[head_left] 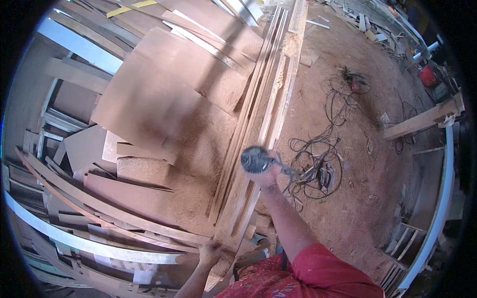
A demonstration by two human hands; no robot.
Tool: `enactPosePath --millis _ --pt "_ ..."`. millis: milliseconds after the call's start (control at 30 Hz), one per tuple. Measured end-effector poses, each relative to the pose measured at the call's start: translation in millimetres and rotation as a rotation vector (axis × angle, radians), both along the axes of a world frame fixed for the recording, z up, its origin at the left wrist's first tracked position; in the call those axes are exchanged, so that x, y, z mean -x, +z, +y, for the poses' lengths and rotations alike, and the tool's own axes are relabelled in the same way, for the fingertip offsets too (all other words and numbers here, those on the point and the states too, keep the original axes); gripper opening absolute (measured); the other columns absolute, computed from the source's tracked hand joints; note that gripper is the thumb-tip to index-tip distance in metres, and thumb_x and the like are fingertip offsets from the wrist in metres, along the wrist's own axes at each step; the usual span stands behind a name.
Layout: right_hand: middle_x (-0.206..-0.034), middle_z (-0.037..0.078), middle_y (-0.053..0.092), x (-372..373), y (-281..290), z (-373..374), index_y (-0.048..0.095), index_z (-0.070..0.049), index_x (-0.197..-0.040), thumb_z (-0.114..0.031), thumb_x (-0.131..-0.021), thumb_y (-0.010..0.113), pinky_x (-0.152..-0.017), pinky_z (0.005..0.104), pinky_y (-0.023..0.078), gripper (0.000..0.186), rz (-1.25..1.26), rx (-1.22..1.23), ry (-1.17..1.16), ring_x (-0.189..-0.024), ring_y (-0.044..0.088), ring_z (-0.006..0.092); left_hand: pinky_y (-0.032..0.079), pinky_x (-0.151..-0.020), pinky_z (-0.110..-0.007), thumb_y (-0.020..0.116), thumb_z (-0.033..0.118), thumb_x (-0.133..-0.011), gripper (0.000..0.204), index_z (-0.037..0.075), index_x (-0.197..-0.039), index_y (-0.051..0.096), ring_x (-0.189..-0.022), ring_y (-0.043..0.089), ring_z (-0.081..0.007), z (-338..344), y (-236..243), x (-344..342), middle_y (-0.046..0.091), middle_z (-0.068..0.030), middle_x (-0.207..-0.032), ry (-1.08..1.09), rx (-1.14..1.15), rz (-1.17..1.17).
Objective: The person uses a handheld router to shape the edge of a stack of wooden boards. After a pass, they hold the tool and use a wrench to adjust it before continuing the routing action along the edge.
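Observation:
My right hand is closed around a power tool with a round black top, seen from above and slightly blurred. The tool is over a long wooden board with a lengthwise recess, and its underside is hidden. A dark cord or handle part trails off to the tool's right. At the board's near end, my left hand grips the edge with curled fingers. Pale wood shavings lie along the board's far part.
Long narrow strips run alongside the board on the left. Beyond them are dusty brown sheets and curved-looking planks. Tangled black cables and another power tool lie on the dusty floor to the right. A wooden beam juts in there.

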State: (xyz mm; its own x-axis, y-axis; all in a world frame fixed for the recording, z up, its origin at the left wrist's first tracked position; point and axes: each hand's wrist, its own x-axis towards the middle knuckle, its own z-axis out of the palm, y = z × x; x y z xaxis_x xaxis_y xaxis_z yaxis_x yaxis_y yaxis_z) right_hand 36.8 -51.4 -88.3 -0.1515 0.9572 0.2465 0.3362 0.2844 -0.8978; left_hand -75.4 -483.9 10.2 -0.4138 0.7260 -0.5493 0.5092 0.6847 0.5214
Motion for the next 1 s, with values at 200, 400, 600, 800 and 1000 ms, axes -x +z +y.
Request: enactPosePath --millis 200,400,600,800,1000 --pt "-0.104 0.008 0.085 21.5 95.2 110.6 0.082 -0.012 -0.115 -0.03 -0.084 0.095 -0.094 0.0382 0.068 0.037 0.485 0.164 -0.038 -0.102 0.083 0.0221 0.059 -0.088 -0.05 0.086 0.029 -0.092 0.023 0.008 -0.099 0.086 -0.097 0.078 -0.0407 -10.3 11.9 2.0 0.082 -0.0161 -0.101 0.011 0.075 0.029" --pt "-0.115 0.011 0.086 7.0 106.4 283.8 0.079 -0.008 -0.128 -0.034 -0.077 0.098 -0.095 0.042 0.067 0.06 0.032 -0.079 -0.109 -0.106 0.084 0.0259 0.051 -0.092 -0.055 0.089 0.035 -0.086 0.02 0.017 -0.089 0.081 -0.1 0.075 -0.0359 -25.1 -6.1 -2.3 0.079 -0.0091 -0.092 0.126 0.166 0.062" --pt "-0.114 0.011 0.087 21.3 106.2 407.6 0.08 -0.006 -0.125 -0.035 -0.079 0.098 -0.099 0.0414 0.065 0.057 0.045 -0.002 -0.142 -0.11 0.084 0.0264 0.06 -0.079 -0.049 0.091 0.026 -0.082 0.017 0.014 -0.088 0.081 -0.09 0.078 -0.0366 -35.6 2.9 -13.4 0.081 -0.0112 -0.094 0.168 0.203 0.223" --pt "-0.115 0.013 0.087 13.5 100.0 487.5 0.082 -0.005 -0.123 -0.037 -0.08 0.101 -0.1 0.0412 0.063 0.057 -0.023 -0.014 -0.157 -0.11 0.084 0.0258 0.055 -0.086 -0.053 0.087 0.029 -0.086 0.017 0.015 -0.084 0.078 -0.095 0.077 -0.0379 -15.1 12.2 -22.7 0.08 -0.011 -0.093 0.236 0.279 0.221" --pt "-0.118 0.012 0.086 31.5 119.3 521.6 0.08 -0.006 -0.129 -0.037 -0.084 0.098 -0.103 0.0408 0.062 0.058 0.032 -0.057 -0.124 -0.114 0.083 0.0243 0.055 -0.086 -0.054 0.09 0.031 -0.084 0.019 0.016 -0.083 0.079 -0.094 0.077 -0.0381 -25.5 8.6 -30.3 0.079 -0.0117 -0.092 0.236 0.302 0.369"
